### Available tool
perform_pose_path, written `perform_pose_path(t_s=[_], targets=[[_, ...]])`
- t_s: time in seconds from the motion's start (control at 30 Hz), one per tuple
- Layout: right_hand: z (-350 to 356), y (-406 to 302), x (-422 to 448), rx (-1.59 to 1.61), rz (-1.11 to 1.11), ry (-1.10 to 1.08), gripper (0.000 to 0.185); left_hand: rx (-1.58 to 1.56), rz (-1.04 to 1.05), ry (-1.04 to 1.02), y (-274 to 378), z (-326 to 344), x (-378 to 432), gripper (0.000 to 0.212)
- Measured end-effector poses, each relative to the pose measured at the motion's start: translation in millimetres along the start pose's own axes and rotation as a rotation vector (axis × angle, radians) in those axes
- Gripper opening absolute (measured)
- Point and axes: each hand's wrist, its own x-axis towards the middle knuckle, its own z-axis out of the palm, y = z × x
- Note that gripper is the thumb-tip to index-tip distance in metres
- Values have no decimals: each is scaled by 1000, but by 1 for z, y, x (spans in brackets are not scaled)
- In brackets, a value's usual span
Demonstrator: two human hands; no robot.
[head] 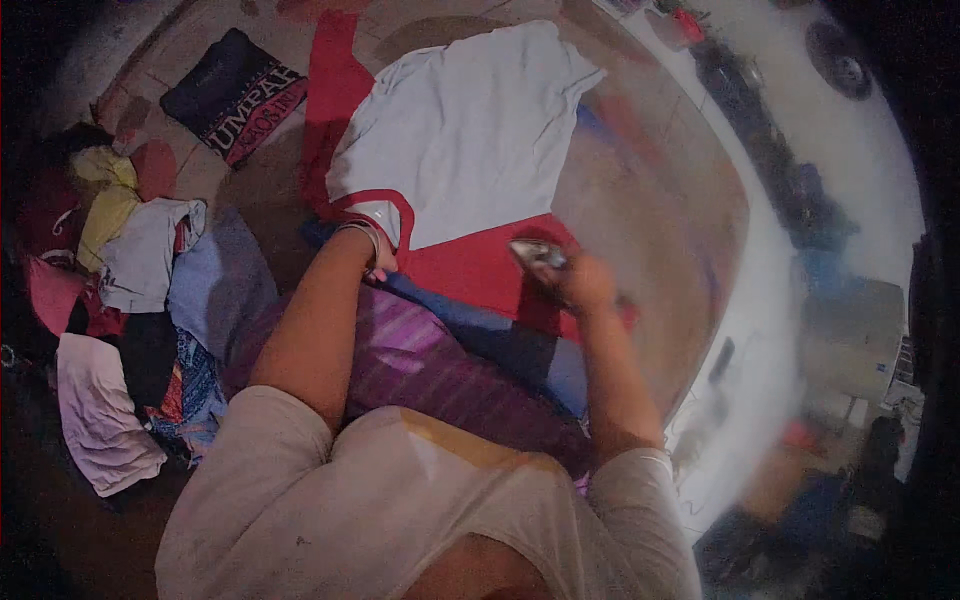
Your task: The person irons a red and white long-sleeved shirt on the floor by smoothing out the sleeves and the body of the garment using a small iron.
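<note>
A white shirt [457, 135] with a red collar and what look like red sleeves [465, 270] lies spread in front of me. My left hand [384, 259] rests by the collar, its fingers partly hidden, so its hold on the fabric is unclear. On the right, my right hand [589, 281] grips a silvery, pointed object that looks like a clothes iron [536, 253], raised over the red sleeve; both are blurred. Blue cloth [480, 322] shows below the sleeve, beside purple striped fabric [450, 367] across my lap.
A folded dark shirt [232, 97] with printed lettering lies at the upper left. Piled clothes, including a white garment [142, 259] and a pale pink one [105, 412], lie on the left. Beyond a white floor strip [750, 360], a grey box-like object [855, 345] stands at right.
</note>
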Motion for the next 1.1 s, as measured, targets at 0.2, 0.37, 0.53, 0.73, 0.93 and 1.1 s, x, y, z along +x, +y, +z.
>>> perform_pose_path(t_s=[0.2,0.37,0.53,0.73,0.93,1.1], targets=[[15,5,-24,21,-61,32,51,66,143,78,-11,-10,-1,41],[26,-29,-42,43,-288,67,46,349,17,311,5,-12,-23,48],[24,-31,-45,34,-347,46,45,339,1,336,1,-12,-26,55],[31,-28,-47,-10,-382,55,45,286,-52,339,4,-10,-26,59],[13,-18,-13,33,-80,83,48,308,-66,295,-4,-10,-11,60],[15,-12,-19,53,-261,52,50,359,-28,374,0,-8,-18,65]])
